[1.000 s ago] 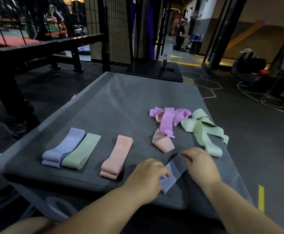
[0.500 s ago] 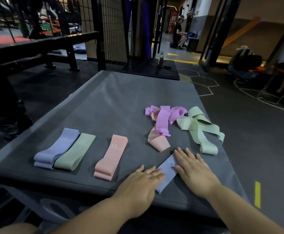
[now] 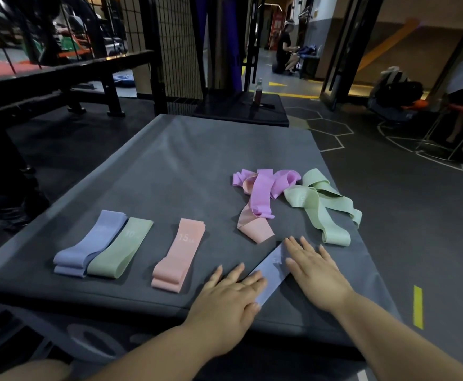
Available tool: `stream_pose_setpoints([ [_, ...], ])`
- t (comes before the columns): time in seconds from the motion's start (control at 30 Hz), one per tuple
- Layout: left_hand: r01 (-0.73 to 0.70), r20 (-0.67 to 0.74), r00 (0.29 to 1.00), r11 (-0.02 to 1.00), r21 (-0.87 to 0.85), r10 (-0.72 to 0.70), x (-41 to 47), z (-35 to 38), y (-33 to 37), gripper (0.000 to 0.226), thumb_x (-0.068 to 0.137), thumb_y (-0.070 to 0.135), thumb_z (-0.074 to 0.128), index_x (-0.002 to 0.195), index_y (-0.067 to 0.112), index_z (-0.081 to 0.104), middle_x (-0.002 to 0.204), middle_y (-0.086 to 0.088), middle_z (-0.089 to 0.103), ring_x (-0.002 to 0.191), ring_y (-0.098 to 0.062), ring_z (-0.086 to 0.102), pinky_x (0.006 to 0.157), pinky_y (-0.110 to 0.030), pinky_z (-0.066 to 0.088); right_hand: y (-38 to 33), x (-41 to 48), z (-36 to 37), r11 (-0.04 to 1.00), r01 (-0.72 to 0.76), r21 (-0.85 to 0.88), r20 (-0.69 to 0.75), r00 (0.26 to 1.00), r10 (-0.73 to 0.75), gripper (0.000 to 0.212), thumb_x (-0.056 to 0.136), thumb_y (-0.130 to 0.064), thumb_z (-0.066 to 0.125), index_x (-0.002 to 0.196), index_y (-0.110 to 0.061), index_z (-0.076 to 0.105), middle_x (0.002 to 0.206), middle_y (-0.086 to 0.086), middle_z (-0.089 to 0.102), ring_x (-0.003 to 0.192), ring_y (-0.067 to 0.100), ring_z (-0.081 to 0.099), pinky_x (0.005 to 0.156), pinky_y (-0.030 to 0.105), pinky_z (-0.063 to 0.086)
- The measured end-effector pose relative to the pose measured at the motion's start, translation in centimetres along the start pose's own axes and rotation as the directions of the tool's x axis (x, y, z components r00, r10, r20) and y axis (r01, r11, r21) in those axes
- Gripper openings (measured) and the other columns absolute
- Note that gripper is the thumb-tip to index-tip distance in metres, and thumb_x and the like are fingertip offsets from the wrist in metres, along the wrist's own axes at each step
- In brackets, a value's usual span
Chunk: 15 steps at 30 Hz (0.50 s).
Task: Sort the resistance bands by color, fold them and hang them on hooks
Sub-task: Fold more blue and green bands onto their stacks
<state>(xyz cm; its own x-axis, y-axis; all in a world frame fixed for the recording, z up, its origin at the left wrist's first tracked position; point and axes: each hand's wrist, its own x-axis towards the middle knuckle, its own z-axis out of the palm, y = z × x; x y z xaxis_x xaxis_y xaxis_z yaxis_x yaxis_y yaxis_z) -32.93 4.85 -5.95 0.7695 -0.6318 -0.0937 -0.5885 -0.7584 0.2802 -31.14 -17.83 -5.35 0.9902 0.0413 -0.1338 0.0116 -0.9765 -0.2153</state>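
Band: I see the periwinkle band lying flat and slanted near the counter's front edge, between both hands.
Fingers: the left hand presses its near end and the right hand touches its far side. All fingers are straight and spread, pinching nothing. I judge they are smoothing it for a fold.
Folded row: the folded lilac band, folded green band and folded peach band lie apart on the left, probably finished.
Loose: the purple-peach tangle and green tangle lie just beyond the right hand.
Room: the counter's far half is bare, and the green tangle nears the right edge.
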Motion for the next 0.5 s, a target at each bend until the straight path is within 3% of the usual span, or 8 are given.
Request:
stream_pose_setpoints([
  [0.07, 0.02, 0.002, 1.0, 0.996, -0.085, -0.02, 0.2, -0.6, 0.2, 0.049, 0.104, 0.042, 0.018, 0.152, 0.04, 0.018, 0.157, 0.029, 0.01, 0.147, -0.001, -0.008, 0.118, -0.03, -0.013, 0.0, 0.2, -0.2, 0.998, -0.027, 0.065, -0.037, 0.999, 0.029, 0.049, 0.107, -0.031, 0.019, 0.156, -0.026, 0.017, 0.162, -0.012, 0.016, 0.15, 0.007, 0.003, 0.122, 0.032, 0.001],
  [0.17, 0.066, -0.035, 0.996, 0.968, -0.241, -0.077, 0.4, -1.6, 0.7, 0.044, 0.106, 0.036, 0.021, 0.149, 0.04, 0.028, 0.15, 0.028, 0.026, 0.143, 0.008, 0.0, 0.116, -0.023, -0.009, -0.1, 0.5, -0.2, 0.999, -0.051, 0.002, -0.127, 0.991, 0.051, 0.047, 0.104, -0.017, 0.028, 0.15, -0.026, 0.035, 0.156, -0.011, 0.033, 0.147, 0.012, 0.021, 0.117, 0.03, 0.019],
  [0.27, 0.081, -0.111, 0.987, 0.957, -0.277, -0.116, 0.8, -1.0, 0.8, 0.045, 0.105, 0.031, 0.023, 0.15, 0.04, 0.027, 0.151, 0.019, 0.035, 0.145, -0.001, 0.016, 0.119, -0.023, 0.005, -0.2, 1.0, -0.2, 0.994, -0.113, -0.008, -0.259, 0.96, 0.107, 0.029, 0.095, -0.014, 0.041, 0.107, -0.024, 0.067, 0.114, -0.008, 0.062, 0.117, 0.022, 0.053, 0.086, 0.033, 0.045],
  [0.37, 0.115, -0.174, 0.969, 0.945, -0.308, -0.174, 0.9, -0.9, 0.8, 0.053, 0.095, 0.028, 0.04, 0.147, 0.04, 0.033, 0.136, 0.01, 0.048, 0.128, -0.014, 0.041, 0.107, -0.026, 0.033, -0.2, 1.4, -0.6, 0.986, -0.156, 0.055, -0.274, 0.948, 0.165, 0.022, 0.092, -0.021, 0.048, 0.074, -0.022, 0.061, 0.089, -0.002, 0.059, 0.095, 0.025, 0.053, 0.077, 0.033, 0.045],
  [0.5, 0.233, -0.197, 0.946, 0.962, -0.142, -0.258, 1.1, -2.5, 1.2, 0.031, 0.093, 0.033, 0.051, 0.123, 0.023, 0.047, 0.121, 0.004, 0.051, 0.115, -0.021, 0.042, 0.091, -0.031, 0.038, -0.8, 1.4, -1.8, 0.974, -0.225, 0.003, -0.211, 0.952, 0.22, 0.019, 0.095, -0.028, 0.049, 0.088, -0.02, 0.065, 0.097, 0.002, 0.057, 0.1, 0.023, 0.05, 0.082, 0.027, 0.038],
])
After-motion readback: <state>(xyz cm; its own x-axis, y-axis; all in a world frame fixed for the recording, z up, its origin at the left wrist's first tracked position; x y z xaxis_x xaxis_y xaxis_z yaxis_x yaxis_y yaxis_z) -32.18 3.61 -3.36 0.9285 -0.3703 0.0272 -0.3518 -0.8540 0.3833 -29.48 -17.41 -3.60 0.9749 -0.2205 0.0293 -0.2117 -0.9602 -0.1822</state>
